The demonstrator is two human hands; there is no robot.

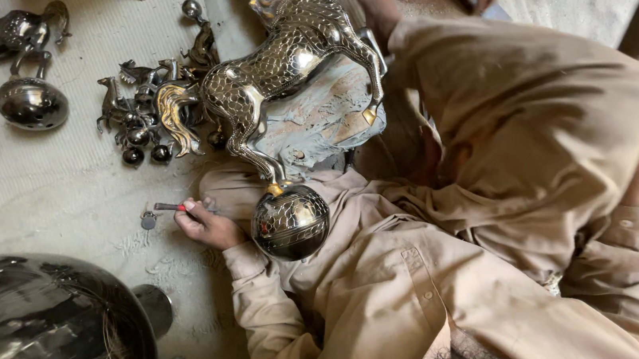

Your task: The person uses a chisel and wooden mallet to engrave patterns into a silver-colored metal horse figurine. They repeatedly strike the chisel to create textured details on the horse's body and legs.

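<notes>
A thin red-handled tool is pinched between the curled fingers of the left hand, which rests on the pale cloth-covered floor. The right hand is not seen, so its state cannot be told. Just right of the left hand, a large engraved silver-and-gold metal horse figure rearing on a round ball base is propped across the beige-clothed lap. Left of the horse's tail, a cluster of small dark metal horse figurines is spread. Below the hand, a big dark engraved metal bowl is seen.
</notes>
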